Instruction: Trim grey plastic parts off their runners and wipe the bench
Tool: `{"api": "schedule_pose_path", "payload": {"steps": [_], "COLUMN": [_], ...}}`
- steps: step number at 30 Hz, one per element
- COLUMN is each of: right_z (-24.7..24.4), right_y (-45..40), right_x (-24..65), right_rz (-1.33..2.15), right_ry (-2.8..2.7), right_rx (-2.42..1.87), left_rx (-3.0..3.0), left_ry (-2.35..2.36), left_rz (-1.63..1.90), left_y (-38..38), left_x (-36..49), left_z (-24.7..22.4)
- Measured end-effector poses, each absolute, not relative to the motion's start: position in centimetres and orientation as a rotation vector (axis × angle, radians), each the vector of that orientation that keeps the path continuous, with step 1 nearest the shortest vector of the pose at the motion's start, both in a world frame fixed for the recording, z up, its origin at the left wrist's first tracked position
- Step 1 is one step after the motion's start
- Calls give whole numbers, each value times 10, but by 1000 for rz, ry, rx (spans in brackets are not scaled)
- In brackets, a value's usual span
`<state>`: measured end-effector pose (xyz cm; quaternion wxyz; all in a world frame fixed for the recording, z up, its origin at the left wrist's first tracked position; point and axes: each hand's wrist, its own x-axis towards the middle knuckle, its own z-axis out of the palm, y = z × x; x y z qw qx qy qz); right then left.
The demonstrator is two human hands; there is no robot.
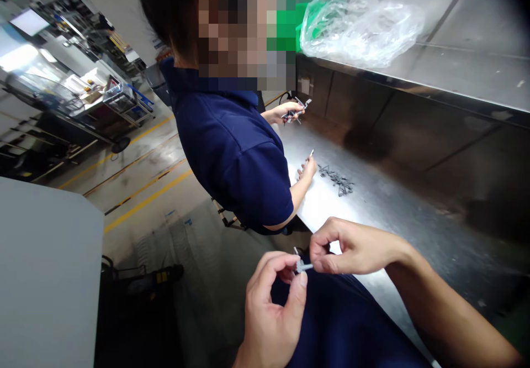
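A small grey plastic part (pixel 303 267) with a thin prong sits between my hands, low in the head view. My left hand (pixel 273 307) pinches it between thumb and forefinger. My right hand (pixel 351 246) also grips its end with the fingertips. Ahead, on the steel table (pixel 397 230), lies a loose pile of dark small parts (pixel 336 180). A co-worker in a navy polo shirt (pixel 232 147) stands at the table. The co-worker's far hand (pixel 292 112) holds a cluster of dark parts, and the near hand (pixel 308 169) holds a thin, pale piece.
A crumpled clear plastic bag (pixel 360 25) lies on a steel shelf (pixel 455 64) above the table. A grey panel (pixel 45 268) stands at the lower left. A loaded cart (pixel 83 103) stands on the floor, which has yellow lines (pixel 144 205).
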<state>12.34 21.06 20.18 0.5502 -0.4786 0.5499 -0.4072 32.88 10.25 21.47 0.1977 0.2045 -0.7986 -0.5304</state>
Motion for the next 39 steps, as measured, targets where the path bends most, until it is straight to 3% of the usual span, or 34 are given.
{"api": "schedule_pose_path", "payload": {"steps": [19,39], "right_z": [203,200], "right_y": [212,209], "right_x": [123,124], "right_rz": [-1011,-1115], "right_ry": [1200,1151], "right_rx": [-1105,-1068], "left_rx": [968,1071], "left_ry": [-1740,-1518], "left_rz": [-2236,-2341], "left_y": [98,99], "left_x": [327,322], "left_z": [214,210]}}
